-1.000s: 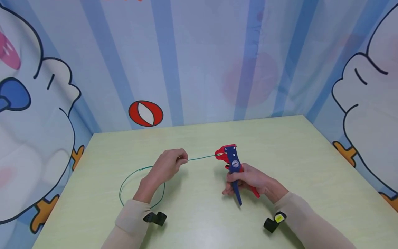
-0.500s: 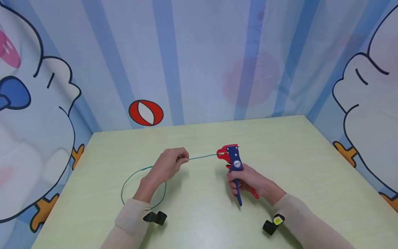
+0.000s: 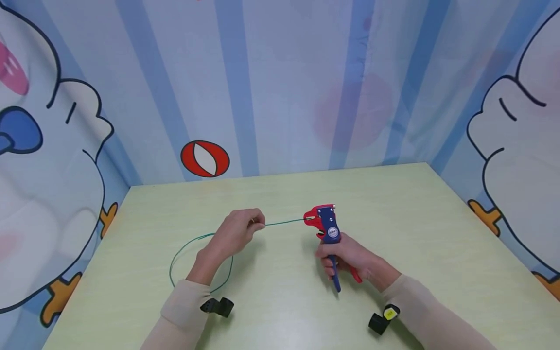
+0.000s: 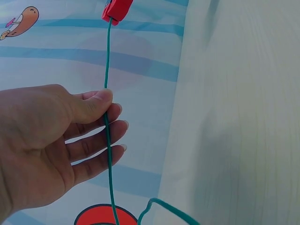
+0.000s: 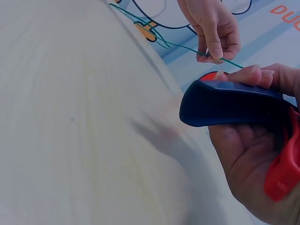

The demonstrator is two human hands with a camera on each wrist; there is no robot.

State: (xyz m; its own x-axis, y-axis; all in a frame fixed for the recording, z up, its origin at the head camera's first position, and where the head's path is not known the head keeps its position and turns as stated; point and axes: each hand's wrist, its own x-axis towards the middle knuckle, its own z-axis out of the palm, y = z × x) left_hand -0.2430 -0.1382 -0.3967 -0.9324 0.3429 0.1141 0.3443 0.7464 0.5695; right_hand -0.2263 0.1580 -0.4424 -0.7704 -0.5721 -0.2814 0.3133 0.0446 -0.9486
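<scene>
In the head view, my left hand (image 3: 234,233) pinches a thin green wire (image 3: 284,222) between thumb and index finger; the left wrist view shows the other fingers loosely bent beside the wire. From that pinch the wire runs fairly straight to a red and blue wire stripper (image 3: 327,221), where its end lies between the red jaws. My right hand (image 3: 350,253) grips the stripper's handles, held above the table. Seen from the right wrist, the blue handle (image 5: 234,105) and red handle (image 5: 283,171) stand apart, with fingers round the blue one.
The rest of the wire hangs in a loose loop (image 3: 171,262) around the left forearm. A pale wooden table (image 3: 280,311) lies below. Behind it and at both sides hang blue printed curtains (image 3: 288,97). Small black cameras (image 3: 218,307) sit at both wrists.
My right fingers have curled in further around the stripper's handles, and the handles stand slightly closer together. The stripper has shifted only a little. The left hand has stayed nearly still.
</scene>
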